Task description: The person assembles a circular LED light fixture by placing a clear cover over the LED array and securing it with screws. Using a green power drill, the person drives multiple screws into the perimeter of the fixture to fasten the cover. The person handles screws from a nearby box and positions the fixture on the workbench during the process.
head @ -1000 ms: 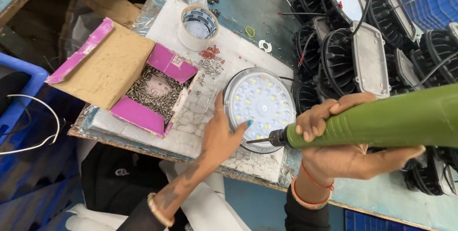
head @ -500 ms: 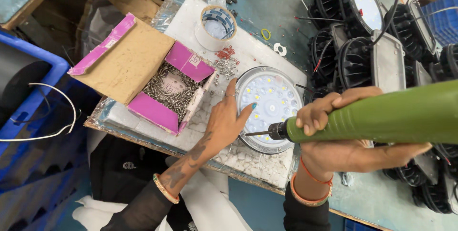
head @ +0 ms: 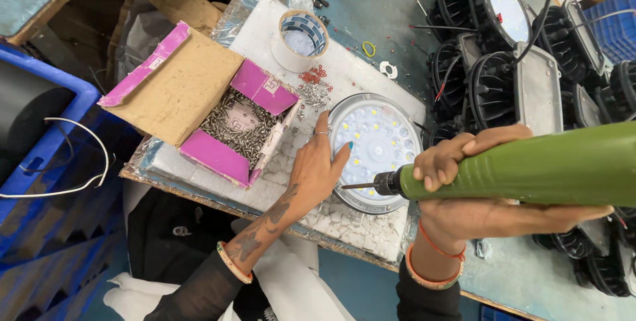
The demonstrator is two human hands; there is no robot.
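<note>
Currently on the white foam pad (head: pixel 371 225): round silver LED lamp disc (head: pixel 375 151), steadied by left hand (head: pixel 317 174), fingers spread flat. Right hand (head: pixel 478 185) grips green electric screwdriver (head: pixel 523 170), bit over disc's near rim; fastening apparently unfinished. Pink cardboard box of loose screws (head: pixel 240 126) alongside, black finned lamp housings (head: pixel 493 76) stacked beyond.

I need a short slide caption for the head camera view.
Right hand holds a green electric screwdriver over a round LED lamp; left hand steadies it beside a box of screws.

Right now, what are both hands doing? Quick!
Left hand: open, resting on the round lamp.
Right hand: closed around the green electric screwdriver.
</note>
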